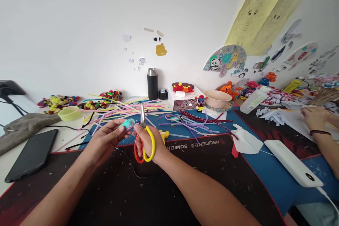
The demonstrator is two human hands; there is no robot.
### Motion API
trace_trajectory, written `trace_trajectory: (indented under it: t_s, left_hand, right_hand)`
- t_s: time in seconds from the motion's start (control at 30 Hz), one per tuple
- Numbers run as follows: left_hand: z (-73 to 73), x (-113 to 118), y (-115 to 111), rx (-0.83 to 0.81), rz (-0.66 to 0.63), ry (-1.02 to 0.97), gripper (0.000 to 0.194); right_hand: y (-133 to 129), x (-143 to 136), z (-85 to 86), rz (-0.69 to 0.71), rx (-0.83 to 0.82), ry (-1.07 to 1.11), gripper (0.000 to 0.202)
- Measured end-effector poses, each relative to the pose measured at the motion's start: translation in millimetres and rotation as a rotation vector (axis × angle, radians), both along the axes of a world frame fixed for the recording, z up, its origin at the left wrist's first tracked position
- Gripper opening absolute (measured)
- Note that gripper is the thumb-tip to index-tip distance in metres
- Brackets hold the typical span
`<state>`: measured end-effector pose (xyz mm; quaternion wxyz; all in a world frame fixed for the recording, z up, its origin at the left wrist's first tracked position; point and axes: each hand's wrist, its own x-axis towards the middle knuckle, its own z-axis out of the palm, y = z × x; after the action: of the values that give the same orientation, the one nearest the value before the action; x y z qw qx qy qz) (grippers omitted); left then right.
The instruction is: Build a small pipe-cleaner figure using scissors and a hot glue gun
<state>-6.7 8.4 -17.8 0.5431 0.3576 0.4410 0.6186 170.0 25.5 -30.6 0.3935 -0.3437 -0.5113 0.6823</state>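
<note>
Above a black desk mat (137, 197), a turquoise fuzzy piece (128, 124) is pinched in the left hand (112, 132), and red-and-yellow-handled scissors (143, 122) are gripped upright in the right hand (159, 148).
A yellow glue gun (164, 134) is partly blocked by the right hand; beyond it, pipe cleaners (124, 109) are strewn in a loose tangle, backed by a black vacuum flask (152, 84) and a beige bowl (217, 99) near the white wall (87, 24).
</note>
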Motion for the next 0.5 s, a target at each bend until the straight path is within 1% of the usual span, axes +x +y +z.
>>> trace_trajectory:
  t_s: [0.17,0.37,0.5]
  left_hand:
    - [0.0,-2.1,-0.8,-0.007,-0.04,0.01,0.042]
    - [4.9,-2.2,-2.8,-0.017,-0.106,0.053,0.04]
    - [7.0,0.5,-4.1,-0.006,-0.133,0.072,0.039]
  right_hand:
    - [1.0,0.9,-0.7,0.026,-0.01,0.011,0.066]
    - [0.7,4.0,3.4,0.079,-0.06,-0.01,0.067]
    - [1.9,4.6,3.7,0.087,-0.068,-0.024,0.067]
